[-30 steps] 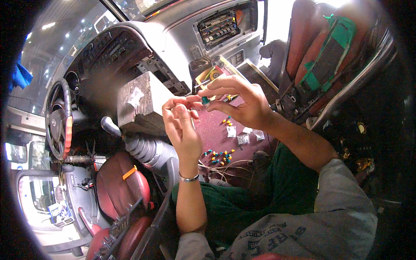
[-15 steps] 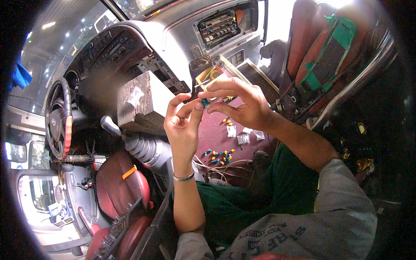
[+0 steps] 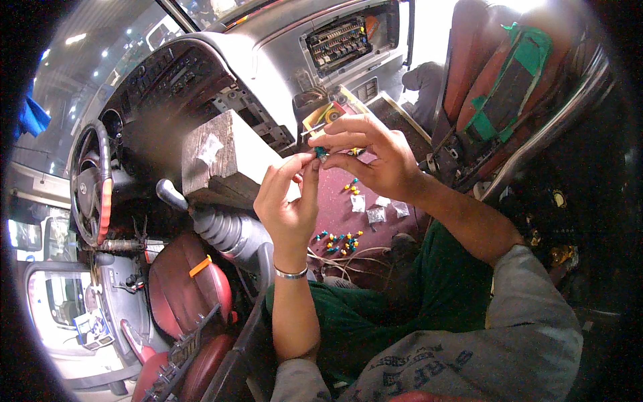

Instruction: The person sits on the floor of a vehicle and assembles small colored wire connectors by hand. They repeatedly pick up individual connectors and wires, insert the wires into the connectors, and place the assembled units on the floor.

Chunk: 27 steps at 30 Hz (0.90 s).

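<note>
Between my two hands is a small teal bulb socket (image 3: 320, 153) with a clear, bulb-like tip. My right hand (image 3: 375, 151) pinches it between thumb and fingers. From the other side, the thumb and index finger of my left hand (image 3: 287, 201) close on its near end; fingertips partly cover it. Below lie several small teal and yellow bulb sockets (image 3: 345, 242) on the dark red floor. A few more yellow ones (image 3: 351, 187) rest farther up, next to small clear plastic bags (image 3: 376, 214). A thin metal shaft (image 3: 313, 131) shows by my right fingers; I cannot tell whether it is held.
A wooden block (image 3: 221, 161) with a small clear bag on top stands left of my hands, near the gear lever (image 3: 171, 195). Beyond my hands sits a yellow box (image 3: 315, 120) holding a tape roll. Pale cables (image 3: 348, 261) cross the floor. An open fuse panel (image 3: 341, 45) is farther off.
My left hand has shifted slightly right, and its thumb and index now meet the teal socket from below. The socket's clear tip has come into view. My right hand has barely moved.
</note>
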Tool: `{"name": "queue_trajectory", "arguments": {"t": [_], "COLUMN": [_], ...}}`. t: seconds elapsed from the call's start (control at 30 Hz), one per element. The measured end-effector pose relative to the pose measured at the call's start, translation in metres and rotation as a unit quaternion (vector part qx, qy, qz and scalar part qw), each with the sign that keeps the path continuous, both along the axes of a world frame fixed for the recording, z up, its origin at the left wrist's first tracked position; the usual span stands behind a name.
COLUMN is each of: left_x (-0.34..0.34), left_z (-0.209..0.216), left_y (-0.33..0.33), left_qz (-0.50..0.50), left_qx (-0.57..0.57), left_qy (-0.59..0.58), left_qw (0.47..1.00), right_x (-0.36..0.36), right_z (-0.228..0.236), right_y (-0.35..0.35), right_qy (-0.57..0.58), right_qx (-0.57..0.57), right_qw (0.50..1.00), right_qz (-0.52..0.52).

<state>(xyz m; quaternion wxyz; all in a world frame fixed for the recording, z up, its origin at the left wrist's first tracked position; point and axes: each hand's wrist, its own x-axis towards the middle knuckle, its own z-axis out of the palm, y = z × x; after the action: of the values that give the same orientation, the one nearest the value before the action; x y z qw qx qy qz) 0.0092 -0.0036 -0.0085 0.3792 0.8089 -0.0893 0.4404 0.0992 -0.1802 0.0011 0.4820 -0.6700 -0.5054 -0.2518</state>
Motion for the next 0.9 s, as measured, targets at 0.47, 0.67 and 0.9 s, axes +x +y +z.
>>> {"name": "queue_trajectory", "arguments": {"t": [0.47,0.67,0.9], "left_x": [0.0,0.004,-0.002], "left_z": [0.004,0.001,0.001], "left_y": [-0.008,-0.007,-0.004], "left_qz": [0.003,0.014,-0.048], "left_qx": [0.035,0.063,-0.044], "left_qy": [-0.004,-0.04,0.02], "left_qw": [0.999,0.997,0.998], "right_x": [-0.03,-0.025,-0.018], "right_z": [-0.001,-0.002,0.0], "right_y": [0.015,0.014,0.009], "right_qy": [0.286,0.25,0.231], "right_qx": [0.094,0.059,0.05], "right_qw": [0.945,0.96,0.962], "right_qz": [0.132,0.111,0.136]}}
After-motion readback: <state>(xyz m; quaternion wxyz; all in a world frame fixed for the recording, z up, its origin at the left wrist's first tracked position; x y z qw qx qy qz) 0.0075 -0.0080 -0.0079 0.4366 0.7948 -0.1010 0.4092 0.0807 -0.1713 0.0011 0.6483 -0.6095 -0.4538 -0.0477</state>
